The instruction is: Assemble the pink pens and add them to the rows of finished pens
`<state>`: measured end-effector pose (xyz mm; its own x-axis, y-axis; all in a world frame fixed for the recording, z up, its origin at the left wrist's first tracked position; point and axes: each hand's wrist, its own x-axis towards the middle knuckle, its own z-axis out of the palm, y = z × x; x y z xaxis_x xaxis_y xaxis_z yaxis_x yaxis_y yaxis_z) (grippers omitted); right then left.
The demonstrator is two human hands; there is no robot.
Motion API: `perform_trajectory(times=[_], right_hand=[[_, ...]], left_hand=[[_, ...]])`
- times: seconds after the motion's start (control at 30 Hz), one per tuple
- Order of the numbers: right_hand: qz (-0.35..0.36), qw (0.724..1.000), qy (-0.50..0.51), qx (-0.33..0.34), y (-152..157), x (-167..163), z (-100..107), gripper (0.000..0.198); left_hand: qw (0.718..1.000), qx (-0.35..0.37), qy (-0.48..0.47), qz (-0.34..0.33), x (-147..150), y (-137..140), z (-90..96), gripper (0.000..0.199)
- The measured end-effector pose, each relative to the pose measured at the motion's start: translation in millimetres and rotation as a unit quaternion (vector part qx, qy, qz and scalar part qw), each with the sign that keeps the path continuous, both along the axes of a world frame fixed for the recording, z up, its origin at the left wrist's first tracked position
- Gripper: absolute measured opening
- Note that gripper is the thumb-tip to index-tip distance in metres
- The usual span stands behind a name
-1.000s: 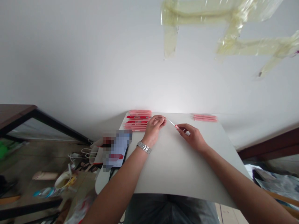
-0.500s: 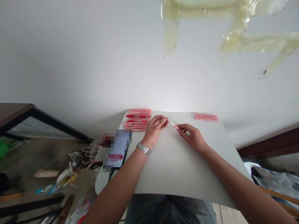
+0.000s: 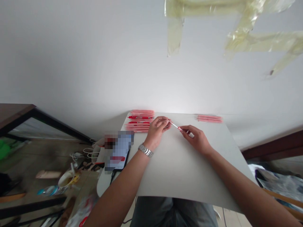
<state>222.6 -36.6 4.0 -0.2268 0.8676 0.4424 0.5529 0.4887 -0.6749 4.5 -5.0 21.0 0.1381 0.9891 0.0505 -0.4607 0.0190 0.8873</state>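
My left hand point(image 3: 158, 128), with a metal-band watch at the wrist, is closed in a pinch on one end of a thin white pen refill point(image 3: 174, 125). The refill's other end meets a pink pen barrel point(image 3: 180, 129), pinched between the thumb and fingers of my right hand point(image 3: 195, 137). Both hands are above the white table point(image 3: 180, 167). Just left of my left hand lies a stack of pink pens point(image 3: 138, 126), with red pens point(image 3: 140, 117) among them. My fingers hide the far ends of both held parts.
A smaller group of pink pens point(image 3: 210, 119) lies at the table's back right. At the left edge is a phone point(image 3: 119, 151), partly blurred, with a cable. The wall point(image 3: 94, 63) rises behind the table. A cup point(image 3: 66, 179) and a bottle point(image 3: 48, 190) are on the floor at left.
Almost nothing differs. Both hands keep their hold on the refill and the barrel, and the whole view has shifted slightly.
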Motion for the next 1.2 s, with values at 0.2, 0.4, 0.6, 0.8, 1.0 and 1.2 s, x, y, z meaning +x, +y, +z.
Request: perform_trajectory(times=[0.2, 0.4, 0.6, 0.8, 1.0, 1.2], right_hand=[[-0.005, 1.0, -0.007, 0.007, -0.1, 0.5, 1.8, 0.023], [-0.004, 1.0, -0.005, 0.008, -0.5, 1.3, 3.0, 0.023], [0.0, 1.0, -0.007, 0.009, -0.4, 0.9, 3.1, 0.023], [-0.001, 1.0, -0.008, 0.015, -0.8, 1.4, 3.5, 0.024], [0.002, 1.0, -0.017, 0.022, -0.6, 2.5, 3.7, 0.026], [0.005, 0.999, -0.028, 0.03, -0.7, 3.5, 5.2, 0.026]], left_hand=[[1.0, 0.006, 0.006, -0.005, -0.4, -1.1, 1.8, 0.029], [1.0, 0.005, 0.007, 0.0, -1.8, -0.2, 3.5, 0.03], [1.0, 0.018, 0.019, -0.016, -1.8, -0.5, 0.9, 0.029], [0.999, 0.03, 0.039, -0.017, -0.4, 0.3, -3.0, 0.027], [0.998, 0.026, 0.048, -0.012, -1.6, 0.7, -1.7, 0.028], [0.993, 0.054, 0.099, -0.027, -0.9, -1.9, 3.5, 0.029]])
